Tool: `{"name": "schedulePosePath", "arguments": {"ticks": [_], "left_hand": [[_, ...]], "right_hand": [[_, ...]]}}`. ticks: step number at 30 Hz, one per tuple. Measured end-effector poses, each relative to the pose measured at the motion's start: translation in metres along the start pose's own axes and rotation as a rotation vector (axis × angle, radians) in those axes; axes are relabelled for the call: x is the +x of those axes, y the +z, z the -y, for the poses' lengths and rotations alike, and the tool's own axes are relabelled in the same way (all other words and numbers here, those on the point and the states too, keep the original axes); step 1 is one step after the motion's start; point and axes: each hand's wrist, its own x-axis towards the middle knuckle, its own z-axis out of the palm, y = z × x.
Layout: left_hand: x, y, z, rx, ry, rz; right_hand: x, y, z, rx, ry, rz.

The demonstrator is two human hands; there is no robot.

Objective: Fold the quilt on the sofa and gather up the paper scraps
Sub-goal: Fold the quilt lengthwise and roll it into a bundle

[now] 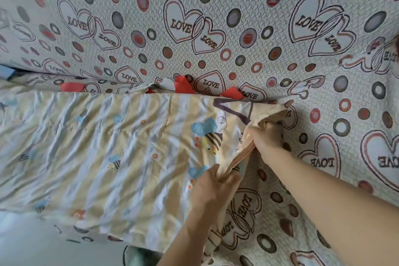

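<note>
A thin cotton quilt with yellow and white stripes and little bees (103, 149) is spread flat over the seat of the sofa. The sofa is covered with a grey woven cloth printed with hearts, rings and the word LOVE (216, 34). The quilt is seen reaching from the left side of the picture to a bit past the middle, and its near edge hangs over the front of the seat.

The right end of the quilt is held by both hands. Its edge is bunched up into soft folds there. The left hand (212, 192) is closed on the near part of that edge, with the cloth pinched between the thumb and the curled fingers. The right hand (266, 139) is placed farther back, and a clump of the same edge is gripped in its curled fingers. Both bare arms are seen coming in from the bottom right.

Torn red and white paper scraps (180, 86) are seen lying in the crack where the seat meets the back of the sofa, just behind the far edge of the quilt. One more red scrap (71, 87) is seen farther left in the same crack.

A pale floor (43, 250) is seen at the bottom left.
</note>
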Motion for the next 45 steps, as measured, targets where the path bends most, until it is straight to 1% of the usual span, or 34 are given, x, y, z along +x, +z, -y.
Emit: {"name": "schedulePosePath", "arguments": {"ticks": [1, 3, 5, 7, 11, 13, 19, 22, 30, 37, 40, 45], "left_hand": [[-0.001, -0.002, 0.001, 0.027, 0.004, -0.064], [-0.001, -0.005, 0.008, -0.057, -0.019, -0.130], [-0.004, -0.009, 0.012, -0.238, -0.036, -0.108], [-0.005, -0.014, 0.020, -0.347, -0.036, -0.088], [-0.008, -0.034, 0.032, -0.387, -0.014, -0.169], [-0.009, -0.043, 0.040, -0.415, -0.024, -0.174], [-0.005, -0.072, 0.068, -0.450, -0.031, -0.203], [-0.001, -0.089, 0.083, -0.468, 0.006, -0.217], [0.016, -0.130, 0.126, -0.545, 0.018, -0.213], [0.028, -0.175, 0.146, -0.710, 0.029, -0.168], [0.035, -0.201, 0.156, -0.711, 0.052, -0.153], [0.056, -0.230, 0.187, -0.661, 0.033, -0.117]], "right_hand": [[-0.005, 0.007, 0.004, -0.027, -0.023, 0.022], [-0.015, 0.019, 0.011, -0.102, -0.106, 0.021], [-0.020, 0.028, 0.016, -0.097, -0.226, -0.009], [-0.026, 0.038, 0.023, -0.095, -0.302, 0.013], [-0.037, 0.059, 0.038, -0.126, -0.366, 0.103], [-0.040, 0.071, 0.041, -0.155, -0.393, 0.129], [-0.060, 0.111, 0.055, -0.173, -0.419, 0.194], [-0.069, 0.132, 0.060, -0.186, -0.435, 0.235], [-0.090, 0.198, 0.074, -0.220, -0.469, 0.250], [-0.103, 0.250, 0.090, -0.206, -0.450, 0.248], [-0.109, 0.271, 0.098, -0.220, -0.452, 0.229], [-0.114, 0.312, 0.103, -0.261, -0.418, 0.233]]}}
